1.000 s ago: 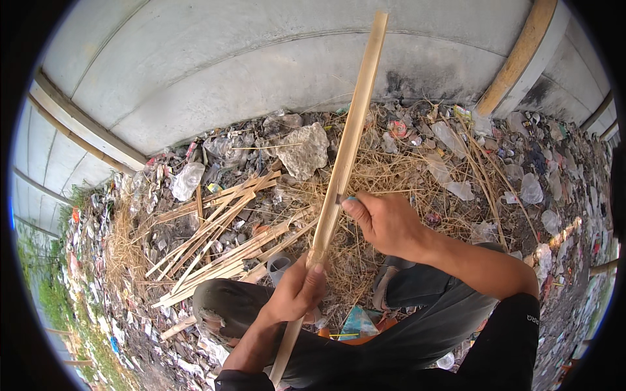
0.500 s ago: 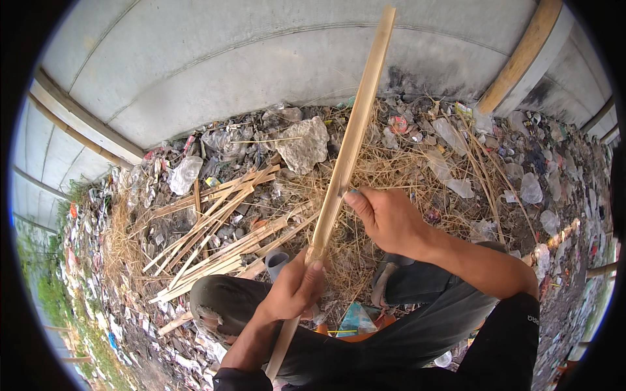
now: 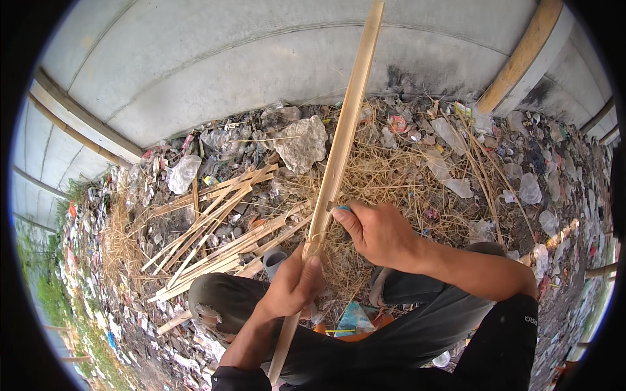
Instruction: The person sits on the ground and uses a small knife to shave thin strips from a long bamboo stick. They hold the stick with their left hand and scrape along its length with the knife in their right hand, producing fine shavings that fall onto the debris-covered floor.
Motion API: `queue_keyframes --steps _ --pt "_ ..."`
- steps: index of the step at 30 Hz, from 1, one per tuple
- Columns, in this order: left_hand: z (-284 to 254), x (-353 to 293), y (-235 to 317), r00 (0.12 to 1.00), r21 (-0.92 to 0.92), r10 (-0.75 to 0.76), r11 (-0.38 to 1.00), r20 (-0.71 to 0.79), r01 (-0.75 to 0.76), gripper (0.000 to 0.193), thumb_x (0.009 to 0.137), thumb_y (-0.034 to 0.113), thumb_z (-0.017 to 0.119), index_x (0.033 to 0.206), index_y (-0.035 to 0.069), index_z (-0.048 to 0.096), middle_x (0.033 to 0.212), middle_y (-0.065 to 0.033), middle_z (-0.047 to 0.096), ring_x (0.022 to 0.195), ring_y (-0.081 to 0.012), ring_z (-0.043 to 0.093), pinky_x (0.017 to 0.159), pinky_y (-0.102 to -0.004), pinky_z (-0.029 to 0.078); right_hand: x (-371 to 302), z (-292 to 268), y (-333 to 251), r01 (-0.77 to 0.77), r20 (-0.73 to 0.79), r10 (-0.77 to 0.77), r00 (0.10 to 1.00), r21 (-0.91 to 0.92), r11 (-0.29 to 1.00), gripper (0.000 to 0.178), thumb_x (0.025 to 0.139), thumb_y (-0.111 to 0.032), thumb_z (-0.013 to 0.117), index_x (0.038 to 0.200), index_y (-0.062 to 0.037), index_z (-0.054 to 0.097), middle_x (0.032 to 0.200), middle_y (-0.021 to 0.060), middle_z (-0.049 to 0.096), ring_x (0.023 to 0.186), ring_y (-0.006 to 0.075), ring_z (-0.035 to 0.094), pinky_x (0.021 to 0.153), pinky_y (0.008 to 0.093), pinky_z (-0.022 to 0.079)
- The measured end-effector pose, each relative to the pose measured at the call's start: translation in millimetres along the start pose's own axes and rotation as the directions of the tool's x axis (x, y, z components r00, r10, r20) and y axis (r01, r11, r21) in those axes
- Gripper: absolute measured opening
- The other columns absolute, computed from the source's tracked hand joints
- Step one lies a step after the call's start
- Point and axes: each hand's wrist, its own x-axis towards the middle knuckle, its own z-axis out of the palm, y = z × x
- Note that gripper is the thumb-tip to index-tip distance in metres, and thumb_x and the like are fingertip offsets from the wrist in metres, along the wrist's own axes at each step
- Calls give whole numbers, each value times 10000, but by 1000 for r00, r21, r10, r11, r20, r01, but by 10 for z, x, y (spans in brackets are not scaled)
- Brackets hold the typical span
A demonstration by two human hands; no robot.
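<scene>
Both forearms are bare from the elbow down — no gloves, watch or rings show on the left hand (image 3: 293, 287) or the right hand (image 3: 378, 231). A black sleeve (image 3: 505, 339) covers the right upper arm, ending just above the elbow, with a small pale mark printed near its hem. To the left of that sleeve, dark grey-green trousers (image 3: 391, 332) cover the folded legs — the cloth is creased and dusty. Farther left of the sleeve, the left knee (image 3: 208, 306) shows a frayed, pale, worn patch along the trouser cloth.
</scene>
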Motion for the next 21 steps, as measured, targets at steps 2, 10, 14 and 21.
queue_keyframes --steps 2,10,14,21 --pt "-25 -68 -14 1000 39 3 999 -20 -2 271 1153 299 391 1180 35 446 595 29 409 404 -72 384 396 -249 318 2 45 -9 -52 28 51 998 56 997 496 1114 -415 472 871 -23 654 522 183 567 472 395 615 454 501 466" --pt "-81 -63 62 999 -43 -37 998 29 38 290 1153 313 392 1185 33 460 581 20 399 388 -84 383 387 -258 315 -192 256 -147 15 30 -21 999 180 983 511 1114 -414 474 830 -26 648 529 180 570 473 384 620 433 477 467" --pt "-38 -35 60 999 -8 -10 1000 -36 10 307 1155 329 381 1181 35 465 581 14 409 381 -89 383 381 -261 316 -301 301 -228 117 54 -125 991 136 984 513 1117 -411 468 830 -26 651 511 169 562 467 398 611 427 481 460" --pt "-73 -11 109 998 -73 -56 996 12 57 311 1153 292 396 1234 0 466 586 31 445 438 -71 430 427 -243 345 -345 312 -341 -73 207 -6 978 372 925 512 1102 -435 493 892 -10 685 637 236 629 611 432 669 579 527 519"
